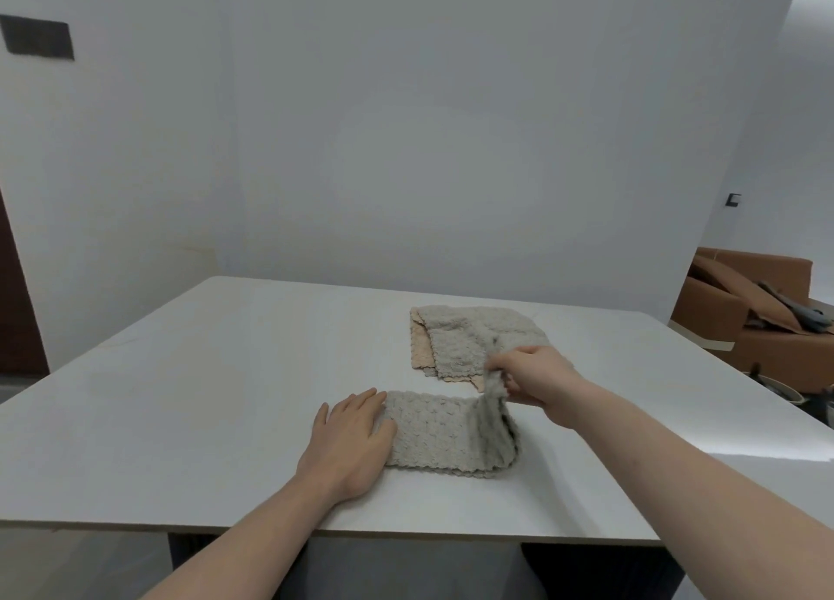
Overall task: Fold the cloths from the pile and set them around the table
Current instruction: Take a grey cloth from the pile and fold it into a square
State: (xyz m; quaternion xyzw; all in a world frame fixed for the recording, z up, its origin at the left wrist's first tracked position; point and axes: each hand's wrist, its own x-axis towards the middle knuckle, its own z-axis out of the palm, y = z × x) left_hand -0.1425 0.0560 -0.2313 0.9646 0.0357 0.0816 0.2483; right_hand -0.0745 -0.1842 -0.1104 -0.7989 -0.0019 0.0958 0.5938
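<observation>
A grey textured cloth point(440, 437) lies on the white table point(203, 374) close to its front edge. My left hand point(349, 441) rests flat on the cloth's left end with straight fingers. My right hand point(537, 385) pinches the cloth's right end and holds it lifted above the table, so that end stands up in a fold. Behind it lies the pile point(469, 344): a grey cloth on top of a peach-coloured cloth point(419, 351), whose edges show at the left and front.
A white wall stands right behind the table's far edge. To the right, beyond the table, stands a brown sofa point(749, 311) with dark items on it. The table's front edge runs just below my forearms.
</observation>
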